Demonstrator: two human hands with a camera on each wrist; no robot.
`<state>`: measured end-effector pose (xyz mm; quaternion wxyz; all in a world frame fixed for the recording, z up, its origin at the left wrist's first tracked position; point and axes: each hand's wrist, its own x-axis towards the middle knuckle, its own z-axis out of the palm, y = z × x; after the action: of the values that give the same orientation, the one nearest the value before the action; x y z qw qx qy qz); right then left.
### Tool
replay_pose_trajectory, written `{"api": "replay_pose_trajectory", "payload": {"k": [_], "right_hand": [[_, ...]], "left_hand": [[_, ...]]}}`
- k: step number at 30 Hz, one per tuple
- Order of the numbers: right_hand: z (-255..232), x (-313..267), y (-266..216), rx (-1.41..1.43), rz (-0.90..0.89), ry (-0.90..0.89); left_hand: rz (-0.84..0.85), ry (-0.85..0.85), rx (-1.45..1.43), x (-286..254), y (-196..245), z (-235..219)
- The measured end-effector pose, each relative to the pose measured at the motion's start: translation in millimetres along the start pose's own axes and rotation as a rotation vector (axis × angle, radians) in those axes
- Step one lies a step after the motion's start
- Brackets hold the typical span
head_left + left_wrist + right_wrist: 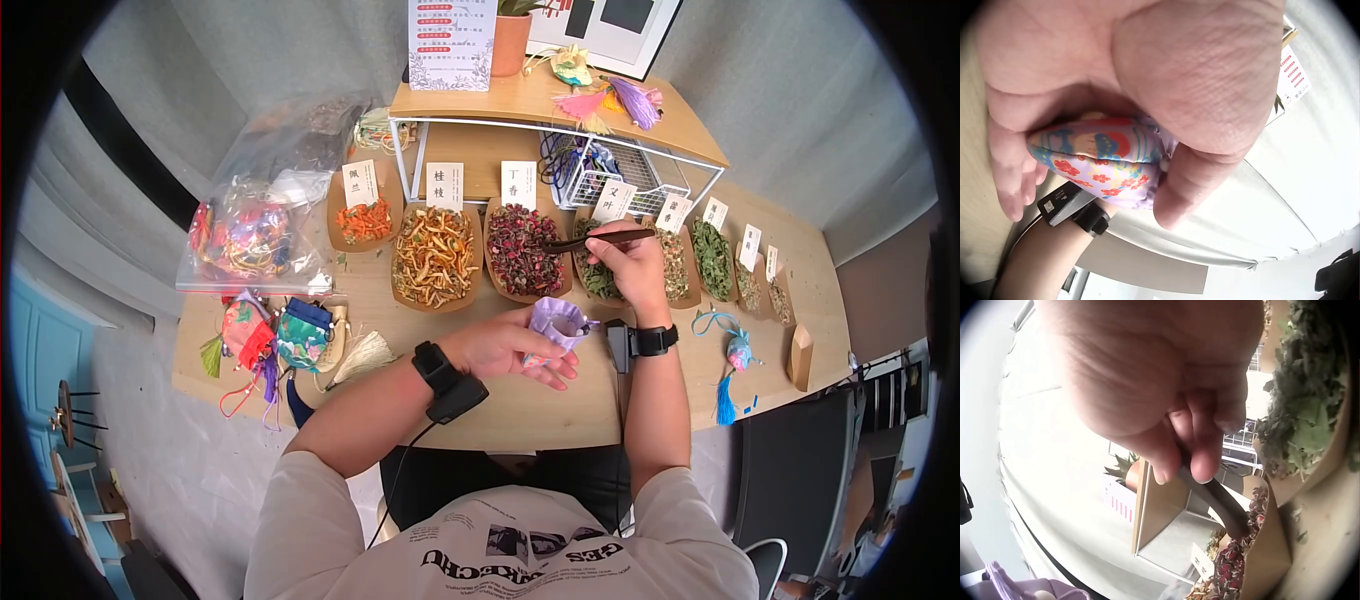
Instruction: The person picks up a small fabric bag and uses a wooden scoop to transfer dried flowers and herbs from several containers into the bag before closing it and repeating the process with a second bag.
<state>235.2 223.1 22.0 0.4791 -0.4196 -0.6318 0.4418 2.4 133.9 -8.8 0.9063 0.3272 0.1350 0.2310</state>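
Note:
In my left hand (500,345) is a small lilac drawstring pouch (556,322), its mouth open and facing up. The left wrist view shows the printed red flowers on the pouch (1100,165), with the thumb across its neck and the fingers underneath. My right hand (634,265) pinches a slim dark brown scoop (585,242) between thumb and fingers. Its far end reaches into a kraft paper tray of dried dark-red rosebuds (524,240). Up close, the curved scoop (1225,509) dips among the buds, and its tip is partly buried. The pouch stands just in front of that tray.
Paper trays of yellow-brown slices (433,257), orange bits (363,222) and green leaves (712,255) line the table, with label cards. Finished-looking sachets (303,333) lie left, a blue-tasselled one (738,355) right. Behind stand a wooden shelf (480,108), a wire basket (630,175) and a plastic bag (260,235).

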Motion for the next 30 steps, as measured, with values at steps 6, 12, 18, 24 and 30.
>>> {"api": "replay_pose_trajectory", "payload": {"k": [6,12,18,24,30], "right_hand": [[-13,-1,-6,0.449,-0.055,-0.039],[-12,-13,-28,0.479,-0.017,-0.291],[-1,-5,-12,-0.049,-0.027,0.061],[7,-7,-13,-0.254,-0.026,0.014],[6,-4,-7,-0.142,0.02,0.022]], "left_hand": [[0.03,0.033,-0.018,2,-1,-2],[0.068,0.076,-0.04,4,-1,-4],[0.066,0.051,-0.047,4,-2,-5],[0.041,0.044,-0.048,4,-2,-7],[0.043,0.036,-0.038,4,-3,-8]]}}
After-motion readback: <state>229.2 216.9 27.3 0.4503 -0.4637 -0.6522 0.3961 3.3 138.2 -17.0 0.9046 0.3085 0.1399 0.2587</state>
